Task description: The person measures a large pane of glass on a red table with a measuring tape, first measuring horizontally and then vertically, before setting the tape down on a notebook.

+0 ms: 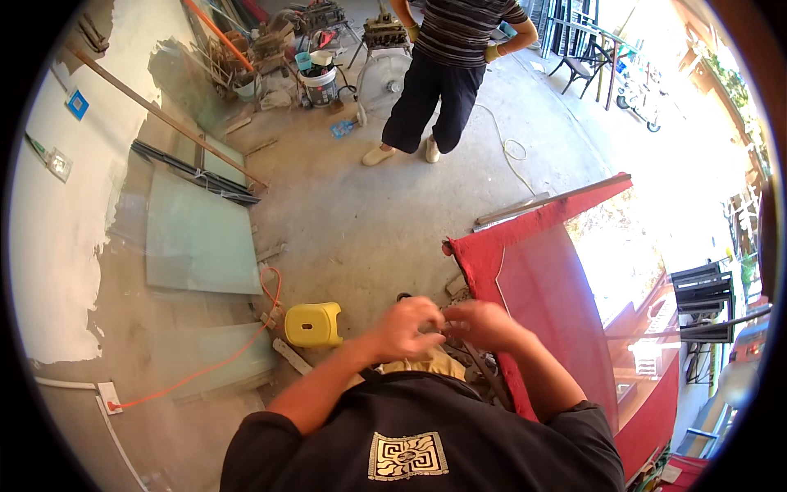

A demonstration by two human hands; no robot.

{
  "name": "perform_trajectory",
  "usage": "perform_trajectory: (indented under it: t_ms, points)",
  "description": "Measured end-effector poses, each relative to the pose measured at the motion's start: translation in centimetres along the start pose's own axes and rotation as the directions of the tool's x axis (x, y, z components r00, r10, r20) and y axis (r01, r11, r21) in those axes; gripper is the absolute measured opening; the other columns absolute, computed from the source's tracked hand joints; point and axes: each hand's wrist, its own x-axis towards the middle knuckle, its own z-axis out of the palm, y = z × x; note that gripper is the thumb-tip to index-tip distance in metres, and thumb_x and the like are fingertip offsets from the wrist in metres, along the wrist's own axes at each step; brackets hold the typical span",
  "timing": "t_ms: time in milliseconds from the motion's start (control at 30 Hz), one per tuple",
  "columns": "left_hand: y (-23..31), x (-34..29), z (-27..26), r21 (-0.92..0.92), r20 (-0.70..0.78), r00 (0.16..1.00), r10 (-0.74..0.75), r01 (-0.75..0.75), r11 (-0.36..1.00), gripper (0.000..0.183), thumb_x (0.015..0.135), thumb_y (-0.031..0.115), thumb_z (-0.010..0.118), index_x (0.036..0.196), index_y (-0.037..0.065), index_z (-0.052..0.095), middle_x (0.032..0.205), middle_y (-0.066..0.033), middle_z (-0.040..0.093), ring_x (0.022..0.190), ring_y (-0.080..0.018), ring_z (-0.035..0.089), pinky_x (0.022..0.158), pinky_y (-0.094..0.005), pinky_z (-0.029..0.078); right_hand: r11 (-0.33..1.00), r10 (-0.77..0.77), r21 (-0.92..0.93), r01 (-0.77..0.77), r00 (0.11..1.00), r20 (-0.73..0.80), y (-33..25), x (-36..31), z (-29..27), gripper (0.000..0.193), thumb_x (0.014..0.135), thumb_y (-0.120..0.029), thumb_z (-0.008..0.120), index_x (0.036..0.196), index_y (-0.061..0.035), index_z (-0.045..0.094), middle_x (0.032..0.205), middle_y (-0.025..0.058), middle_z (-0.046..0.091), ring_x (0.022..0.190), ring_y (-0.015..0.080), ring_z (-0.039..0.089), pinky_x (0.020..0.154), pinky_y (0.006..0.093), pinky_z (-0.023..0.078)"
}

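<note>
My left hand and my right hand meet in front of my body, fingertips nearly touching. The fingers of both are curled in a pinch. Whatever lies between them, if anything, is too small to make out. Beside my right forearm is a table covered with red cloth, and a glass sheet lies on it, bright with reflections. A yellow plastic stool stands on the floor to the left of my hands.
Frosted glass panes lean on the left wall, with an orange cord running past them. Another person stands ahead, hands on hips. Behind are a fan and a bucket. A white cable lies on the floor.
</note>
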Motion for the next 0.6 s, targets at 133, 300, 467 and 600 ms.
perform_trajectory:
  t_ms: [133, 300, 467, 600]
  points:
    - [-7.7, -5.9, -3.8, 0.226, -0.143, 0.890, -0.434, 0.456, 0.861, 0.020, 0.090, 0.022, 0.072, 0.103, 0.007, 0.071, 0.103, -0.0116, 0.068, 0.101, -0.0303, 0.068, 0.088, -0.0397, 0.053, 0.968, 0.229, 0.192, -0.163, 0.886, -0.403, 7.4, 2.4, -7.2, 0.030, 0.092, -0.027, 0.070, 0.113, -0.0061, 0.074, 0.095, 0.0143, 0.075, 0.088, 0.0294, 0.072, 0.081, 0.0391, 0.057]
    - [-17.0, -18.4, -4.1, 0.241, -0.332, 0.397, -0.856, 0.913, 0.330, 0.029, 0.091, 0.031, 0.071, 0.108, 0.008, 0.074, 0.102, -0.0145, 0.074, 0.096, -0.0339, 0.070, 0.085, -0.0436, 0.055, 0.841, 0.507, 0.535, -0.083, 0.468, -0.724, 24.1, 5.8, -14.6, 0.047, 0.096, -0.024, 0.075, 0.137, -0.0067, 0.061, 0.110, 0.0133, 0.072, 0.091, 0.0190, 0.068, 0.078, 0.0329, 0.055]
    - [-21.0, -31.8, 3.9, -0.386, -0.261, -0.140, -0.955, 0.922, -0.030, 0.032, 0.095, 0.035, 0.066, 0.103, 0.004, 0.072, 0.095, -0.0110, 0.075, 0.091, -0.0259, 0.072, 0.080, -0.0435, 0.055, 0.569, 0.779, 0.770, -0.289, -0.112, -0.617, 41.5, 4.6, -25.2, 0.127, 0.075, -0.060, 0.088, 0.149, 0.0238, 0.026, 0.145, 0.0302, 0.053, 0.133, 0.0337, 0.053, 0.112, 0.0366, 0.042]
    - [-20.3, -36.8, 9.8, -0.532, 0.008, -0.125, -0.992, 0.840, -0.110, 0.032, 0.100, 0.036, 0.062, 0.102, 0.005, 0.071, 0.096, -0.0066, 0.071, 0.085, -0.0187, 0.064, 0.077, -0.0390, 0.053, 0.550, 0.834, 0.832, 0.073, -0.099, -0.543, 45.7, 4.6, -30.7, 0.138, 0.070, -0.055, 0.093, 0.165, -0.0001, 0.009, 0.155, 0.0280, 0.043, 0.145, 0.0362, 0.041, 0.118, 0.0522, 0.034]
